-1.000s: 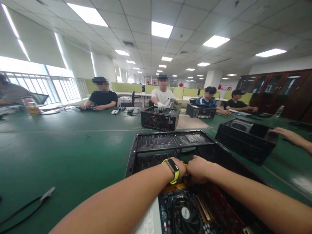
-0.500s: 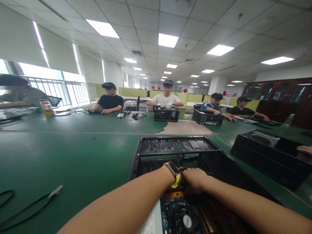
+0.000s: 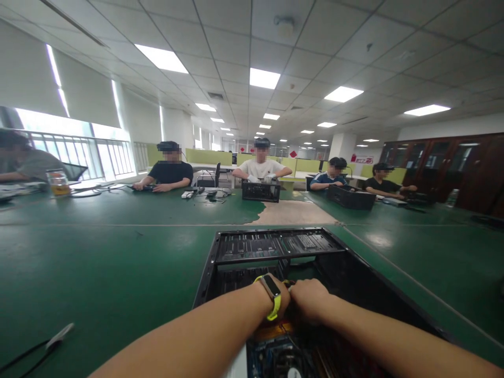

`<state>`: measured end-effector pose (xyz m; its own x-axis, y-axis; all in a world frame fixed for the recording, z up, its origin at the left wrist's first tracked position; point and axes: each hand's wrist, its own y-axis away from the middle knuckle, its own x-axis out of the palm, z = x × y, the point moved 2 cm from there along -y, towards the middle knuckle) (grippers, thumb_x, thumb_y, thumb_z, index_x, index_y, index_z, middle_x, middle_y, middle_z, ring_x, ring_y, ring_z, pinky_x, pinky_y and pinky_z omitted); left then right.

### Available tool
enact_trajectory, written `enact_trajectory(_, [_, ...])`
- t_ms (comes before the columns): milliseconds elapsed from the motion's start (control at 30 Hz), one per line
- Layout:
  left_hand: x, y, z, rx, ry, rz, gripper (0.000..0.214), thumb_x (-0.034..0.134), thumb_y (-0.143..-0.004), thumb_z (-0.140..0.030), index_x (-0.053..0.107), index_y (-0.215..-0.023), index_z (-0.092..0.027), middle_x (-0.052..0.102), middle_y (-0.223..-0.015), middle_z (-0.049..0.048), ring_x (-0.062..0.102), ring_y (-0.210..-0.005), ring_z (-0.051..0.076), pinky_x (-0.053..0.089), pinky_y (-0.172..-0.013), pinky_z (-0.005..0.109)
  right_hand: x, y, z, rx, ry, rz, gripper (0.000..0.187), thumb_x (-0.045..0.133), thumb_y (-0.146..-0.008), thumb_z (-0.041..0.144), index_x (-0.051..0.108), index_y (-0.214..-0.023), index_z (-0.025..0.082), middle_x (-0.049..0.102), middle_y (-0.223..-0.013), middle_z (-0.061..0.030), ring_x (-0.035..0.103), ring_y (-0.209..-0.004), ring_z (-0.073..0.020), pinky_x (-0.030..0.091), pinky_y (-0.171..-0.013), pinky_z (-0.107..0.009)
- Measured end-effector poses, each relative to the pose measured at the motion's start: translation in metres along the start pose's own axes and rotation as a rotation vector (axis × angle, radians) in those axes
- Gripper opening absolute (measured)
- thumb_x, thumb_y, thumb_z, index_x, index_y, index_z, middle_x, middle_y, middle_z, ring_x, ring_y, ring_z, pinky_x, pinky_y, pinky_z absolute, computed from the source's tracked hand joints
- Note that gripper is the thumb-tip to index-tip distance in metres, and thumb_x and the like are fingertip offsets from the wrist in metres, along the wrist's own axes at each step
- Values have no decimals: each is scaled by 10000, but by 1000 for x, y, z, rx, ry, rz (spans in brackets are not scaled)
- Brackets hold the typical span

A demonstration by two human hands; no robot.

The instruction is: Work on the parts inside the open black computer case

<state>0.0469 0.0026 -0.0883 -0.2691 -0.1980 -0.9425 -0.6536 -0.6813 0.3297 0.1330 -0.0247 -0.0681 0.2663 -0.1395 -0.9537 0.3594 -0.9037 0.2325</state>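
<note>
A black open computer case [image 3: 364, 283] lies in front of me, both my arms reaching into it. My left hand [image 3: 282, 298], with a yellow-green banded watch [image 3: 271, 287] at the wrist, is bent down inside; its fingers are hidden. Close against it, my right hand [image 3: 309, 296] is closed, knuckles up, on thin coloured wires [image 3: 289, 283] that show between the two hands. Below the hands are a blue circuit board [image 3: 258, 357] and a CPU fan [image 3: 289, 362], partly cut off by the frame's bottom edge.
The case stands on a green-topped table [image 3: 118, 273]. A black cable [image 3: 29, 359] with a pale end lies at the lower left. Across the table, several people work, with a black case [image 3: 260, 191] and another dark case [image 3: 350, 197]. A jar [image 3: 59, 184] stands far left.
The view has shifted slightly. A large black case with a person's hand on it, at the right before, is out of view now. My hands stay together inside the case.
</note>
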Motion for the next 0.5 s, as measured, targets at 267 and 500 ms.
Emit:
enact_trajectory(267, [-57,42,-5,0,-90,48,489,682,-644,-434,695,-1027,-130,698,-1000,190,650,-909,342,529,-738,422,-1,-1,4,19,1,1,343,644,-646,217,687,-976,137,674,-996,-160,641,-920,-307,507,-766,-382])
enact_trajectory(500, [-22,173,1,-125,504,-669,392,459,-773,-613,717,-917,-357,715,-823,14,630,-833,202,482,-792,338,-53,85,-4,-111,-125,-199,334,402,-853,468,691,-911,309,692,-923,-38,640,-866,-211,481,-741,-318])
